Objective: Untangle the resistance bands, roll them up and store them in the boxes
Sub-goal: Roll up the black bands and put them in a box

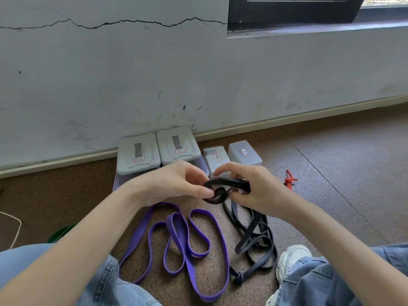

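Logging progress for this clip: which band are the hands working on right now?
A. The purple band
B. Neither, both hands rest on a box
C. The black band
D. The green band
C: both the left hand and right hand pinch a knot in the black band, while the purple band lies untouched on the floor.

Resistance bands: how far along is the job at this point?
Early. Nothing is rolled or stored: all four boxes by the wall have lids on. The purple band lies in loose loops on the floor, seemingly knot-free. In hand: both hands, left and right, pinch a knot in the black band. Another knot waits lower down. Remaining: unknotting, rolling and boxing.
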